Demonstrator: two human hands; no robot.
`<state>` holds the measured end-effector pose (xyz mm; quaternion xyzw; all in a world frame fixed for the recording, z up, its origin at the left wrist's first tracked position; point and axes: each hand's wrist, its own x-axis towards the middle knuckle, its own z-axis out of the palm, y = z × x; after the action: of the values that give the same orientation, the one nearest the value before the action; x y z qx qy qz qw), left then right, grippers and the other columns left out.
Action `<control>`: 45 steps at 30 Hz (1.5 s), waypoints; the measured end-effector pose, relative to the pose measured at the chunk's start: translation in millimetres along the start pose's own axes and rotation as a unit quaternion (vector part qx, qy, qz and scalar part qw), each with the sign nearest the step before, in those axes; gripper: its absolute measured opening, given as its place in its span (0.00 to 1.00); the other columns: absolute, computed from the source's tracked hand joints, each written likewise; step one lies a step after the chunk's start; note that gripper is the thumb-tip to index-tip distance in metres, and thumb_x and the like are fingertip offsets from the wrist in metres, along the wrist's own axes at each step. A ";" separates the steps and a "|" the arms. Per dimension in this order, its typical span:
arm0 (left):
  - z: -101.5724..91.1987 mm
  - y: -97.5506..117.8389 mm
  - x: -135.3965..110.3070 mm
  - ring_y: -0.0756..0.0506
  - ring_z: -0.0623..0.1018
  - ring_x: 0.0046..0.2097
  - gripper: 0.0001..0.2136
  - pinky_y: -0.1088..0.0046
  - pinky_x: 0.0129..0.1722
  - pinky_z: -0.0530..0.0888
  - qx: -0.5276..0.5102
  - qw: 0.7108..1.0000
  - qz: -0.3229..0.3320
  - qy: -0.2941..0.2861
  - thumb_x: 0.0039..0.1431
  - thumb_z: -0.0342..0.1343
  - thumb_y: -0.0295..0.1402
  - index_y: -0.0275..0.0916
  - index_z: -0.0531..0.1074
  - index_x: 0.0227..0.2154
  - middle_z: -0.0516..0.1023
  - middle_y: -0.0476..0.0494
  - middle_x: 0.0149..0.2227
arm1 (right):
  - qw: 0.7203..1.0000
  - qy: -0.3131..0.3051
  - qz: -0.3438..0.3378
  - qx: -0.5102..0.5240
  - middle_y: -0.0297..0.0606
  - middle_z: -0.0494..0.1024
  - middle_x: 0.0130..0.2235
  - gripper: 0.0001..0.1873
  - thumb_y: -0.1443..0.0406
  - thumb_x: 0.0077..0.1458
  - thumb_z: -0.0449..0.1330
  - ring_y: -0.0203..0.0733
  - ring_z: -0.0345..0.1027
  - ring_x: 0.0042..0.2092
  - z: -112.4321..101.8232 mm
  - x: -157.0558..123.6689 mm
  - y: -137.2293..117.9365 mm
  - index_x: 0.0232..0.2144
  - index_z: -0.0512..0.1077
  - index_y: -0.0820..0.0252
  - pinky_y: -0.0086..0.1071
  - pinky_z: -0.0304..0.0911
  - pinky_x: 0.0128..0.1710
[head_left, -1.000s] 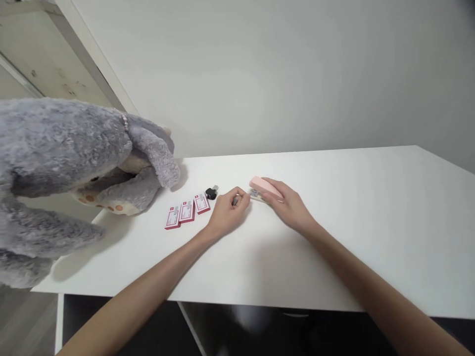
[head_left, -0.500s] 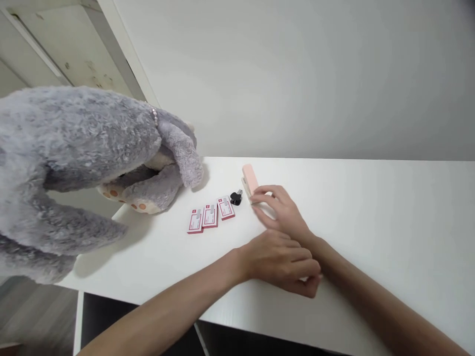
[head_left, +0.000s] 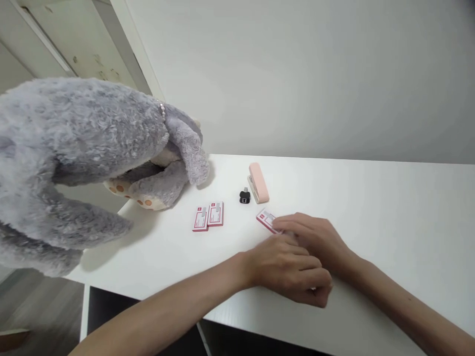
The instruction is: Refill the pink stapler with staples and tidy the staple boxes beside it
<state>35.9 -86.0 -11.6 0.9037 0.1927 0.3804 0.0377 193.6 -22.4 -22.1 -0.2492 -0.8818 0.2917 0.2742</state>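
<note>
My right hand (head_left: pixel 315 235) has its thumb and fingers on the right end of a small red-and-white box (head_left: pixel 266 217), just above or on the tabletop. My left hand (head_left: pixel 289 269) is curled into a fist in front of the right one, knuckles up; its palm side is hidden, so anything inside it cannot be made out. Further back lies a pink stapler (head_left: pixel 259 183). Beside it on the left is a small black object with a metal tip (head_left: pixel 244 196). Two matching boxes, one at left (head_left: pixel 201 219) and one at right (head_left: pixel 215 213), lie side by side.
A large grey plush toy (head_left: pixel 92 133) leans over the left end of the white table (head_left: pixel 371 207). Behind the table rises a plain wall (head_left: pixel 297 79). Dark open compartments (head_left: pixel 111 311) show below the front edge.
My right hand has left the stapler and come nearer, moving right with one box, which has left the row of three. The stapler and black object now sit turned differently. My left fist barely moved.
</note>
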 end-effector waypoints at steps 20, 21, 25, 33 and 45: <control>-28.4 -38.8 17.5 0.51 0.53 0.25 0.13 0.75 0.28 0.55 -0.105 0.837 -0.484 0.233 0.68 0.61 0.43 0.45 0.67 0.49 0.48 0.60 0.25 | 0.924 0.235 0.182 0.240 0.44 0.80 0.55 0.24 0.51 0.58 0.69 0.47 0.75 0.47 -27.3 10.4 22.0 0.52 0.74 0.52 0.39 0.70 0.40; -29.7 -39.6 17.5 0.51 0.53 0.25 0.13 0.75 0.28 0.56 -0.096 0.840 -0.482 0.232 0.68 0.61 0.42 0.45 0.68 0.50 0.48 0.60 0.25 | 0.925 0.230 0.175 0.246 0.44 0.80 0.55 0.24 0.51 0.58 0.69 0.47 0.75 0.46 -27.2 10.9 22.0 0.52 0.73 0.52 0.39 0.70 0.39; -32.8 -42.4 15.8 0.51 0.53 0.26 0.12 0.74 0.29 0.56 -0.062 0.854 -0.473 0.208 0.68 0.61 0.42 0.44 0.73 0.49 0.48 0.58 0.25 | 0.932 0.212 0.160 0.246 0.43 0.80 0.56 0.22 0.53 0.58 0.69 0.45 0.74 0.45 -27.1 10.1 20.3 0.52 0.73 0.51 0.38 0.71 0.39; -31.7 -45.3 13.9 0.51 0.54 0.26 0.14 0.74 0.28 0.55 -0.069 0.854 -0.485 0.178 0.68 0.60 0.47 0.41 0.76 0.46 0.50 0.57 0.25 | 0.941 0.209 0.168 0.208 0.40 0.80 0.56 0.21 0.52 0.59 0.68 0.39 0.69 0.35 -29.3 7.9 19.6 0.51 0.75 0.50 0.37 0.70 0.37; -35.8 -44.5 18.2 0.54 0.52 0.21 0.03 0.78 0.22 0.50 -0.319 0.733 -0.547 0.248 0.67 0.51 0.34 0.43 0.63 0.38 0.54 0.59 0.24 | 0.961 0.188 0.192 0.061 0.38 0.83 0.44 0.19 0.56 0.59 0.67 0.45 0.73 0.38 -28.0 6.5 26.5 0.51 0.76 0.52 0.39 0.67 0.40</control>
<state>8.1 -40.9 16.5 0.4505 0.5237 0.5439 0.4764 213.8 10.7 -18.1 -0.4470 -0.7302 0.3405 0.3886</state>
